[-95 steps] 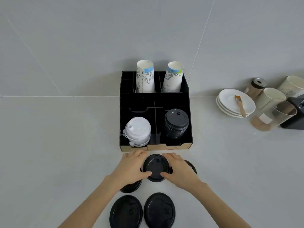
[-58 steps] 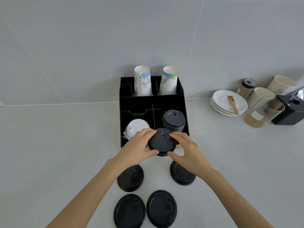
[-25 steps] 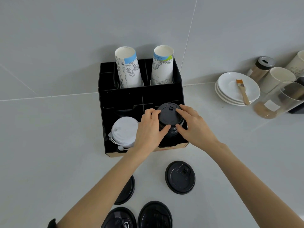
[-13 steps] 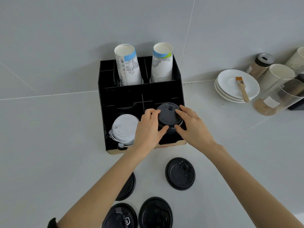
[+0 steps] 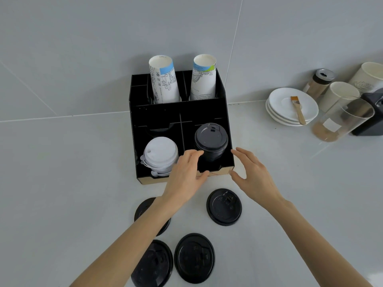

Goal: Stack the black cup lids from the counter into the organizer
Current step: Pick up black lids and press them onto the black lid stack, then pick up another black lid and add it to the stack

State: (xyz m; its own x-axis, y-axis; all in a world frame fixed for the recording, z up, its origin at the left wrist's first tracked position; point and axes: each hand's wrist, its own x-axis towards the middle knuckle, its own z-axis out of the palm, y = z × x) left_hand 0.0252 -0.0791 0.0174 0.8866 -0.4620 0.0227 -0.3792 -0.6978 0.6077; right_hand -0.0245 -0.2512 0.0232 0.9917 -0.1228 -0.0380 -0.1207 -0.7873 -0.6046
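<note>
Lids sit in two of the black organizer's [image 5: 178,112] front compartments: a stack of black cup lids [image 5: 211,141] in the right one and a stack of white lids [image 5: 160,155] in the left one. We see both of the person's hands just in front of the black stack, neither touching it. The left hand [image 5: 187,175] hovers over the organizer's front edge with its grip loosely spread and holding nothing, fingertips near the lower left of the stack. The right hand [image 5: 251,175] is just beside the organizer's front right corner, its grip wide between thumb and fingers, also holding nothing.

Four more black lids lie flat on the pale tabletop [image 5: 62,183] below the hands. One lid [image 5: 223,207] rests under the right wrist area, a second [image 5: 145,210] is partly hidden by the left forearm, and a third [image 5: 154,265] and fourth [image 5: 194,257] lie side by side at the bottom, the third partly covered by the arm.

In the organizer's back row two tall paper cup stacks stand tilted, one with a blue band [image 5: 164,79] and one with a blue and green band [image 5: 203,78]; both carry line drawings and small print that we cannot read.

To the right we see stacked white saucers [image 5: 277,106] with a small brush [image 5: 297,108] on top, a clear container [image 5: 344,121] with a blank-looking label, a brown shaker jar [image 5: 319,83], pale cups [image 5: 339,94] and a dark object [image 5: 373,119] at the frame's edge.
</note>
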